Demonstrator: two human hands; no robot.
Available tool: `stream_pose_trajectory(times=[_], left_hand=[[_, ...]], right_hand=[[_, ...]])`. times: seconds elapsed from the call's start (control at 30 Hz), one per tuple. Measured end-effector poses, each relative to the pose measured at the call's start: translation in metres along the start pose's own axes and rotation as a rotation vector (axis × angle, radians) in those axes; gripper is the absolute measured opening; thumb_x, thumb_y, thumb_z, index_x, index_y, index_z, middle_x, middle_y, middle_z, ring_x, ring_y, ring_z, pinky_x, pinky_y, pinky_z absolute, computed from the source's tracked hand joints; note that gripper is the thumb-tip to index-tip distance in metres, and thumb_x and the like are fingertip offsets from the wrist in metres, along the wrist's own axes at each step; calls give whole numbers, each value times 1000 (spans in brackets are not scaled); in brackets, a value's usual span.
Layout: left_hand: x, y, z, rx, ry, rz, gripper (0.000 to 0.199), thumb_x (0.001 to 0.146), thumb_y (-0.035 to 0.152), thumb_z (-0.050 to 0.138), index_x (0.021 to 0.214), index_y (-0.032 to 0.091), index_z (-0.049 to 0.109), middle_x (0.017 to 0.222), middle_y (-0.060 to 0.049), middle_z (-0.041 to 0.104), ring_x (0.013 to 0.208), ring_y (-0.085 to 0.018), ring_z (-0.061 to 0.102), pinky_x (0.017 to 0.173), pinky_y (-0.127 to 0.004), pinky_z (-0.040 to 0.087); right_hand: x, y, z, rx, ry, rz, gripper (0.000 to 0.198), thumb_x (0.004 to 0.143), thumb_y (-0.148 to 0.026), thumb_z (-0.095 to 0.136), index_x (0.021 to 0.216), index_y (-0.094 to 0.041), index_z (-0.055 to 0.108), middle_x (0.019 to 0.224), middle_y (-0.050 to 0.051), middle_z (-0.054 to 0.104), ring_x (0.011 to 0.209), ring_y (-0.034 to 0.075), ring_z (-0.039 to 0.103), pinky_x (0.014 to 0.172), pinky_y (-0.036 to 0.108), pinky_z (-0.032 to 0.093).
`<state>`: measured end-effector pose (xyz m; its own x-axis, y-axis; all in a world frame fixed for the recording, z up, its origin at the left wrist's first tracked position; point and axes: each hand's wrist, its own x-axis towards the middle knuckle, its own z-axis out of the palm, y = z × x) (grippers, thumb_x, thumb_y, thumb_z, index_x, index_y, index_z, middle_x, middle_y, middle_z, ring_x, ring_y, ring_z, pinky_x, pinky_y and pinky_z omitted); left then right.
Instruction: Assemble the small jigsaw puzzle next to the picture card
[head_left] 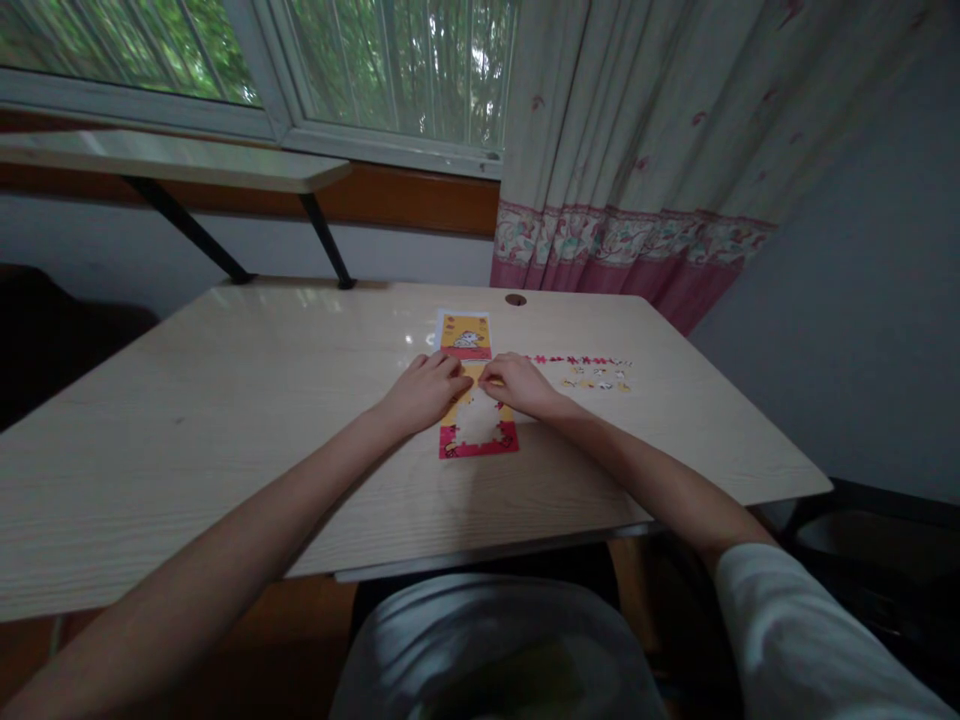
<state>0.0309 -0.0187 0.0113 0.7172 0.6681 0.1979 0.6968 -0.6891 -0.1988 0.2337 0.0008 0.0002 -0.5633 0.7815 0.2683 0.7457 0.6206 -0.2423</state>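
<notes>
A partly assembled jigsaw puzzle (480,451) lies flat on the desk, with a yellow upper part, a red lower border and a bare middle. My left hand (427,392) rests on its upper left side, fingers bent and pressed down on it. From the right, my right hand (519,382) reaches over the upper part, thumb and forefinger pinched on what looks like a small jigsaw piece, mostly hidden by the fingers. The fingertips of both hands nearly meet. Just beyond them is a picture card (466,335) showing a white animal on yellow and red.
Loose red pieces (583,360) form a row right of my right hand, with several yellow and white pieces (604,385) below. The pale wooden desk (300,440) has a cable hole (516,299) and a raised shelf (225,160) at back left. A curtain (600,180) hangs behind.
</notes>
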Motion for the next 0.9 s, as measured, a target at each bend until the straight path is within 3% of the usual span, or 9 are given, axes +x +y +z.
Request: stream_pose_trajectory(times=[0.23, 0.4, 0.67, 0.9], left_hand=[[-4, -7, -4, -28, 19, 19, 32, 89, 19, 54, 117, 27, 65, 110, -10, 58, 104, -28, 47, 81, -38, 37], [-4, -7, -3, -103, 16, 46, 30, 89, 19, 54, 114, 27, 68, 108, -10, 58, 105, -28, 47, 82, -40, 37], [-4, -6, 8, -183, 49, 8, 30, 88, 16, 50, 110, 25, 69, 110, -10, 58, 100, -26, 48, 83, -39, 39], [-3, -5, 7, -191, 30, -2, 32, 87, 16, 50, 111, 25, 68, 110, -10, 58, 101, -27, 47, 83, -39, 39]], right_hand=[[-3, 12, -6, 15, 2, -109, 20, 91, -24, 55, 93, -17, 74, 93, 7, 71, 88, 18, 59, 85, 30, 37], [-12, 18, -18, 8, 14, -85, 22, 91, -26, 55, 97, -16, 74, 94, 9, 70, 91, 20, 56, 85, 31, 38], [-12, 7, -18, -25, -122, -153, 25, 93, -25, 53, 108, -17, 72, 99, 10, 68, 95, 21, 53, 87, 33, 38], [-11, 0, -20, -95, -126, -173, 27, 95, -27, 50, 105, -16, 73, 98, 10, 66, 93, 21, 51, 85, 33, 38]])
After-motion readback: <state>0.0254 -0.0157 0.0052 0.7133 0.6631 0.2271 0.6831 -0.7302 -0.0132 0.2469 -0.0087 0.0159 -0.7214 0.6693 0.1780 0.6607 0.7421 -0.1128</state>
